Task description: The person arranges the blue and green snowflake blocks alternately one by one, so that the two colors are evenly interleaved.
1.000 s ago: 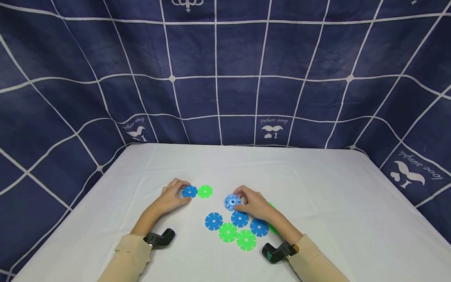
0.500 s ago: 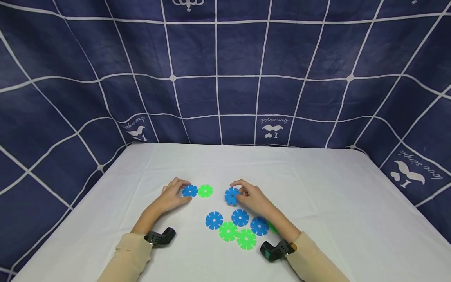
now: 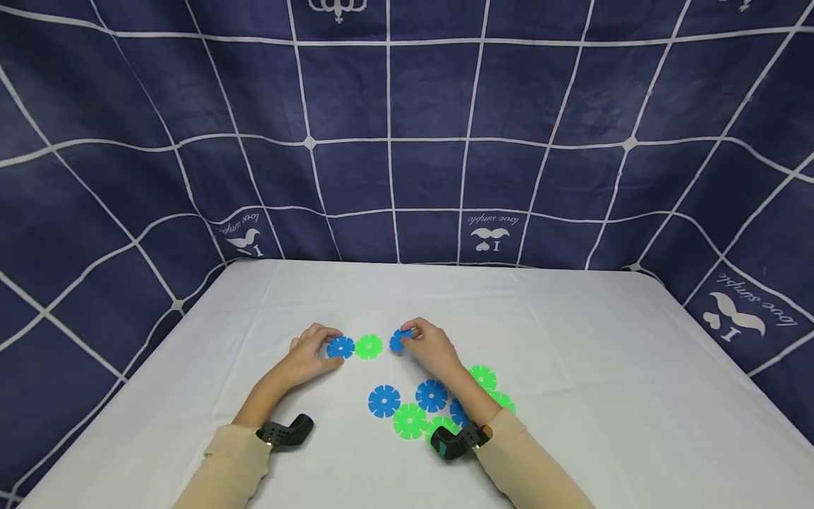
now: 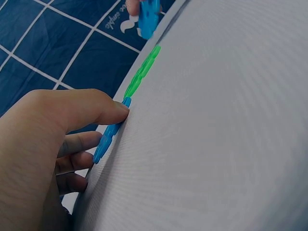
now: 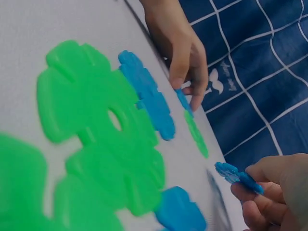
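My left hand (image 3: 309, 355) pinches a blue snowflake disc (image 3: 340, 347) by its edges, thumb on the near side, low at the table. A green snowflake disc (image 3: 369, 346) adjoins it on the right, edge to edge; whether their slots interlock I cannot tell. Just right of the green one, my right hand (image 3: 434, 348) holds another blue snowflake disc (image 5: 239, 178) between thumb and fingers. That disc is tilted and raised off the cloth, with a small gap to the green disc. Part of it is hidden by the fingers in the head view.
Nearer my body lie loose blue discs (image 3: 384, 401) and green discs (image 3: 410, 421), several in all. My right forearm and wrist camera cover some of them. White cloth covers the table (image 3: 572, 339), and a dark blue checked curtain (image 3: 426, 170) hangs behind it.
My right hand has carried its blue disc left and away from me, from above the loose pieces to beside the green disc, tilting it. My left hand has kept its place.
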The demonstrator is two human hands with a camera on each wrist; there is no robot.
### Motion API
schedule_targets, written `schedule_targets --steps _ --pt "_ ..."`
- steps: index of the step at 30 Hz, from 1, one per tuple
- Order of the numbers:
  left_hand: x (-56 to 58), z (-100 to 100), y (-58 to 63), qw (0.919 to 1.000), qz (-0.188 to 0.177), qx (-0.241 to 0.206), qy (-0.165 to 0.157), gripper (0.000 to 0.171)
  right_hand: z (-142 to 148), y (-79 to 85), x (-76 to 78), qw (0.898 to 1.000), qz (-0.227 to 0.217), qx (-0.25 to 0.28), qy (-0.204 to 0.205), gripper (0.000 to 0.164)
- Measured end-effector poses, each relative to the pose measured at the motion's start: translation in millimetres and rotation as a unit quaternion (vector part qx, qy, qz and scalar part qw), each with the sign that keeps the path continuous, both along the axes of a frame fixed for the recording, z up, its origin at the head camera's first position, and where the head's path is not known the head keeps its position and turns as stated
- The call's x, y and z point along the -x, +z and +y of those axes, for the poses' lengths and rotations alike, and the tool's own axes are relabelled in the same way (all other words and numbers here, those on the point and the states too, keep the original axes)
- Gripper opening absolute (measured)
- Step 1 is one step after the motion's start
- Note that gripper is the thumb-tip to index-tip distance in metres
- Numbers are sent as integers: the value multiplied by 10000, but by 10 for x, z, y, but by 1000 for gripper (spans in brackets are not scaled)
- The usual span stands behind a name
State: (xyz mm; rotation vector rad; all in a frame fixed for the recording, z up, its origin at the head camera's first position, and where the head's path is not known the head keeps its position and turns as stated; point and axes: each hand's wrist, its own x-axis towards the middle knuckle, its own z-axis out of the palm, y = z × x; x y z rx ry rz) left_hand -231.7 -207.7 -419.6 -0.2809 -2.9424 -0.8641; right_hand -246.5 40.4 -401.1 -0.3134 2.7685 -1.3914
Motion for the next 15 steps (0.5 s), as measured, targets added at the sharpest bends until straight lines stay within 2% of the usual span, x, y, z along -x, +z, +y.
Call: schedule_targets --steps 3,6,10,15 --pt "-30 -9 -16 10000 -44 3 50 48 -62 -72 -12 9996 30 -285 10 22" --pt "-32 -1 -16 10000 -35 -36 59 48 -84 -127 -22 9983 258 -522 65 24" --pt "-17 18 1 10000 -43 -56 32 48 -74 -156 -31 9951 578 -785 159 26" --pt "-10 23 17 10000 -47 -41 22 48 -59 -173 -40 9914 688 -1090 232 27"
